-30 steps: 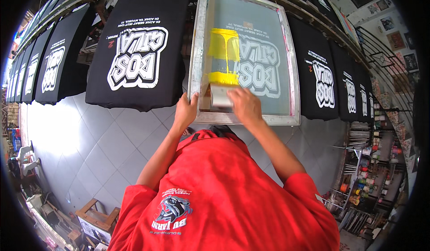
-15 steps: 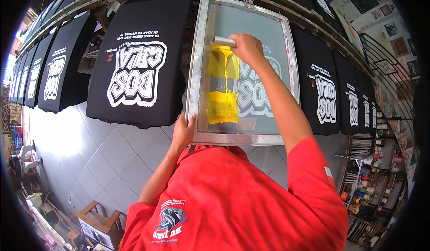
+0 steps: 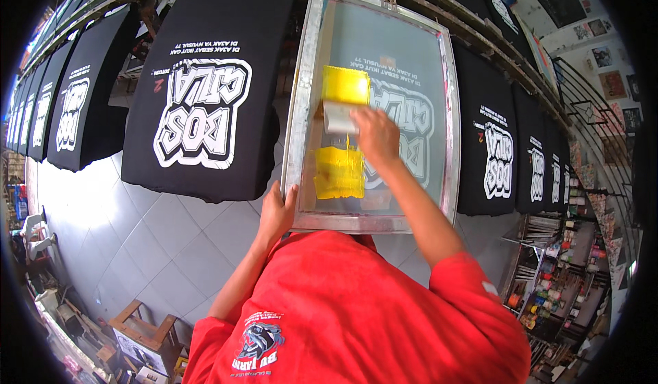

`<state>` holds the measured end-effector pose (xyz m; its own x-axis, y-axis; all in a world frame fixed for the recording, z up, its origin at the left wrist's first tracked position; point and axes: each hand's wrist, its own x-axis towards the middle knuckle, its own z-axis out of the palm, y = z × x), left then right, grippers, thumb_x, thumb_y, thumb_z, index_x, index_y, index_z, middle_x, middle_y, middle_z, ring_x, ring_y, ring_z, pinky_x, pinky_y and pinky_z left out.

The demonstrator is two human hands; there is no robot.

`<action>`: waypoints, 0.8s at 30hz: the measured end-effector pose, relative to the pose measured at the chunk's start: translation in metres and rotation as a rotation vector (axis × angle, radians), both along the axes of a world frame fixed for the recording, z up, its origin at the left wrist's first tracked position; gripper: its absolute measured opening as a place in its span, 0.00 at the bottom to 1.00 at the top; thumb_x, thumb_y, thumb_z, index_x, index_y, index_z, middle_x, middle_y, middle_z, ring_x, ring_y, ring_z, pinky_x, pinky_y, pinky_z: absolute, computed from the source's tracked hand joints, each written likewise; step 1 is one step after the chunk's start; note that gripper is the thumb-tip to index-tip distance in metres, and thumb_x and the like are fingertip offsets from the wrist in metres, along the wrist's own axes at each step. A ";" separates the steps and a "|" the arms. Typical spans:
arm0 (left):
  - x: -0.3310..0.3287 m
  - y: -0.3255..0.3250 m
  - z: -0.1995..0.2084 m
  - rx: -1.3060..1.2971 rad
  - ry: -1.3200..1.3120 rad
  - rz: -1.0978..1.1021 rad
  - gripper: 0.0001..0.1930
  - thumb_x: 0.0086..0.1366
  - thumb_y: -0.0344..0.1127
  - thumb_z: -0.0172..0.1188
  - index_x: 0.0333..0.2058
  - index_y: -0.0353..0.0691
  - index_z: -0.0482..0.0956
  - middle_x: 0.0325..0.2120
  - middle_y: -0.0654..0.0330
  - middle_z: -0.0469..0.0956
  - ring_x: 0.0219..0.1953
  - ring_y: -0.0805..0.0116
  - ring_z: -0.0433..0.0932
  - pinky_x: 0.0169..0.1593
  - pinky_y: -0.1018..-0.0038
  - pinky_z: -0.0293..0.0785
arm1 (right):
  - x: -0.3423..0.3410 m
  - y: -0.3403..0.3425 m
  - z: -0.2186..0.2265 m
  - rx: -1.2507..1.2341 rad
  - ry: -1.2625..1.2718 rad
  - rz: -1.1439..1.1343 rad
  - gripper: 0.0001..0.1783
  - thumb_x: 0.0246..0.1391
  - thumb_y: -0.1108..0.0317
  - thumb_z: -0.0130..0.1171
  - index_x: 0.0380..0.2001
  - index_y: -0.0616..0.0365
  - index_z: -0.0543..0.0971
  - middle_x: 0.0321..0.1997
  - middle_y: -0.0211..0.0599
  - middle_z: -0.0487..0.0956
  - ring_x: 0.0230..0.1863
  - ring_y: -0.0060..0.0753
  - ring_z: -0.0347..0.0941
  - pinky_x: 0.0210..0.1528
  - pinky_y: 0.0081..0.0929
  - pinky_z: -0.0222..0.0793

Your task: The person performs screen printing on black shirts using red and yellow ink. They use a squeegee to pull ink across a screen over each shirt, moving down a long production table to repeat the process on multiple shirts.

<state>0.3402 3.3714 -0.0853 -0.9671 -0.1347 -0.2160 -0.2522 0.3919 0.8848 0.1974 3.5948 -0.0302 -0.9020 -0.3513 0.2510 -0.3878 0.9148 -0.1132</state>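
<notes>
1. Black shirts [image 3: 219,21] flank the screen [image 3: 343,224], upper centre; yellow ink [image 3: 339,182] lies on it.
2. Right grip [image 3: 377,137] pinches the squeegee [image 3: 336,118] at centre.
3. Left grip [image 3: 277,214] clasps the screen's lower-left edge.

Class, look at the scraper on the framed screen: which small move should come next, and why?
Probably, the right hand should draw the scraper toward the body: it sits between a farther yellow patch and a nearer yellow patch. The left hand is at the frame's left edge, which may help steady it.
</notes>
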 end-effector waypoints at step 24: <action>-0.001 0.001 0.005 -0.039 0.012 -0.007 0.22 0.68 0.46 0.51 0.33 0.25 0.69 0.25 0.33 0.74 0.32 0.33 0.74 0.36 0.53 0.68 | -0.099 -0.006 0.051 0.072 -0.211 -0.123 0.11 0.43 0.70 0.62 0.34 0.49 0.80 0.32 0.36 0.81 0.38 0.44 0.78 0.38 0.41 0.74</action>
<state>0.3397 3.3719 -0.0806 -0.9704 -0.1364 -0.1991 -0.2390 0.4280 0.8716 0.0984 3.5891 0.0209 -0.9687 -0.2463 0.0311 -0.2483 0.9621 -0.1124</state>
